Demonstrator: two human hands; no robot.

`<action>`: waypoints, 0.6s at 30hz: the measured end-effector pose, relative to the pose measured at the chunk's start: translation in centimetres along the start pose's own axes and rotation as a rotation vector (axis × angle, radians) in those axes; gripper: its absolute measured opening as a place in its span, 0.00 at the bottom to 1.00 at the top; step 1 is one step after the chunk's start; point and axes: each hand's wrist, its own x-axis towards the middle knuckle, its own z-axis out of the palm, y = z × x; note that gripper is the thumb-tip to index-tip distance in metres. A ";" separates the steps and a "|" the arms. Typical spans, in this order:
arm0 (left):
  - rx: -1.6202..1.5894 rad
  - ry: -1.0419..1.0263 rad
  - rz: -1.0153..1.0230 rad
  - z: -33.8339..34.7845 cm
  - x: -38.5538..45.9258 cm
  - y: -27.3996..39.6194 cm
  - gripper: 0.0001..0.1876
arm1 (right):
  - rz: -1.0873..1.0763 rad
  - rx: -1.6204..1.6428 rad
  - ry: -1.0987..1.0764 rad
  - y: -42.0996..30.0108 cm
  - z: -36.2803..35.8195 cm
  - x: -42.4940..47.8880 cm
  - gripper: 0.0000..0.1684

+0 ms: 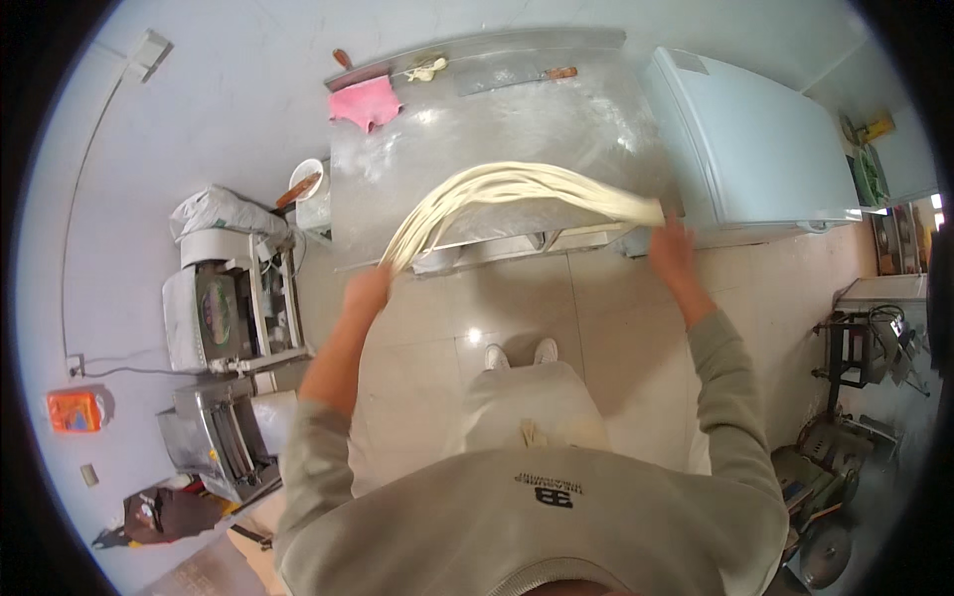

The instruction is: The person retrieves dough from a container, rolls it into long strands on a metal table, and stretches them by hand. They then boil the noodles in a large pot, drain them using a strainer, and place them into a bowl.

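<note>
A thick bundle of pale noodle dough strands arcs between my two hands, bowed towards the far side of the floured metal worktable. My left hand is closed around the bundle's left end, in front of the table's near left corner. At the other end my right hand grips the gathered strands near the right corner; it is slightly blurred. Individual strands show along the arc, with a few hanging loose on the left. Whether the middle of the bundle touches the tabletop I cannot tell.
On the table's far side lie a pink cloth, small dough scraps and a wide blade with a wooden handle. A white chest freezer adjoins on the right. Machines and a white bucket stand left.
</note>
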 end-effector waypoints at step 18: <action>0.031 -0.043 -0.156 3.1 -16.6 -12.6 0.16 | -0.032 -0.302 -0.096 19.7 3.7 -12.3 0.31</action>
